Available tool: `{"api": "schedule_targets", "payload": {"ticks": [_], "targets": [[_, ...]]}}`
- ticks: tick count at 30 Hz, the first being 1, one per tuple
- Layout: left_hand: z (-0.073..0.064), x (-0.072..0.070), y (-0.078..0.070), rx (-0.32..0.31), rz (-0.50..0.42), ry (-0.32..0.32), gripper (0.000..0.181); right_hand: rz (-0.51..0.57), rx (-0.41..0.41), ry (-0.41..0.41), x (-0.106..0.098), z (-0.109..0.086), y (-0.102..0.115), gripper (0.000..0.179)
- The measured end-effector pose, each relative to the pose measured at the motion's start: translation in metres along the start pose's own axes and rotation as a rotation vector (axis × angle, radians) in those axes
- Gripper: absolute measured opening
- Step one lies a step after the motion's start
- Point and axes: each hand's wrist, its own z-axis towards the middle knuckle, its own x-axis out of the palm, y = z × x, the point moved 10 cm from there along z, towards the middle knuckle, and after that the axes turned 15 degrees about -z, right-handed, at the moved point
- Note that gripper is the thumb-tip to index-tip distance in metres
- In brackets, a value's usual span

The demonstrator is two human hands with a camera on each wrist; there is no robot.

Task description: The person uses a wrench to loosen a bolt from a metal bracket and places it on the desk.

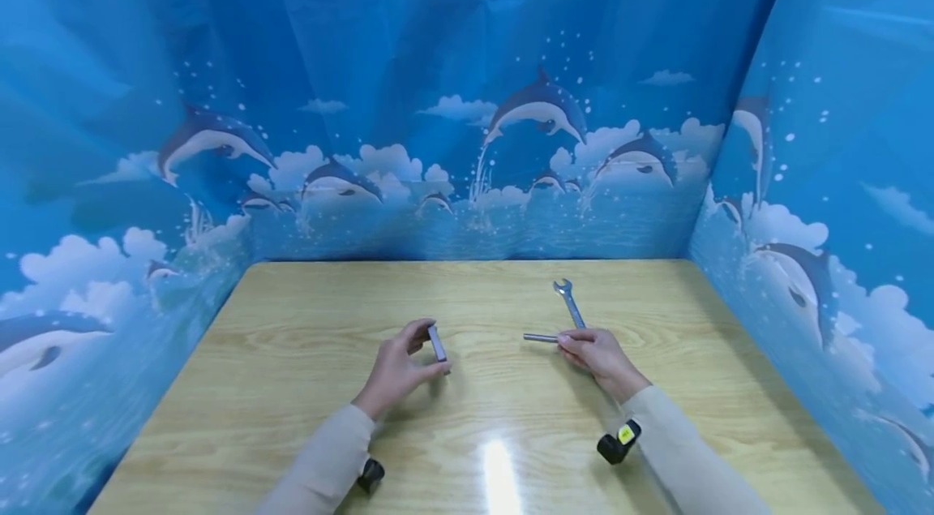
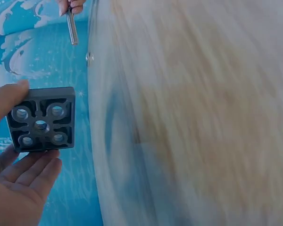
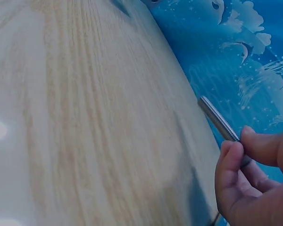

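Note:
My left hand (image 1: 394, 375) holds a dark grey square plate (image 1: 438, 343) by its edges, between the thumb and the fingers. Seen in the left wrist view, the plate (image 2: 41, 93) has a hole near each corner and a threaded one in its middle, with recesses between them. My right hand (image 1: 601, 359) pinches a threaded metal rod (image 1: 538, 337) between thumb and fingers. In the right wrist view the rod (image 3: 220, 120) sticks out past the fingertips, its other end hidden in the hand. A gap separates the rod from the plate.
An open-end wrench (image 1: 572, 306) lies on the wooden table (image 1: 328, 296) just beyond my right hand, its near end hidden by that hand. Blue curtains (image 1: 438, 53) with dolphins enclose the table at the back and sides.

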Motion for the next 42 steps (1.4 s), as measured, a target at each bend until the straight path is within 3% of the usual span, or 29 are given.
{"api": "schedule_targets", "payload": {"ticks": [7, 14, 18, 22, 28, 36, 42], "targets": [[0.010, -0.010, 0.016, -0.043, 0.048, -0.010, 0.067, 0.107, 0.011, -0.038, 0.004, 0.009, -0.014, 0.043], [0.020, -0.009, 0.026, -0.079, 0.124, 0.031, 0.070, 0.127, -0.021, -0.072, 0.012, 0.016, -0.012, 0.040], [0.028, -0.010, 0.029, -0.094, 0.222, 0.051, 0.072, 0.013, -0.045, -0.121, 0.017, 0.017, -0.007, 0.037], [0.036, -0.021, 0.035, -0.138, 0.316, 0.038, 0.071, -0.142, -0.054, -0.182, 0.021, 0.016, -0.001, 0.033], [0.044, -0.028, 0.049, -0.216, 0.414, 0.048, 0.073, -0.212, -0.041, -0.191, 0.023, 0.020, 0.002, 0.032], [0.061, -0.015, 0.063, -0.266, 0.461, 0.061, 0.074, -0.230, -0.071, -0.152, 0.034, 0.033, 0.008, 0.031], [0.075, -0.007, 0.070, -0.302, 0.445, 0.069, 0.073, -0.402, -0.166, -0.160, 0.042, 0.037, 0.023, 0.020]]}}
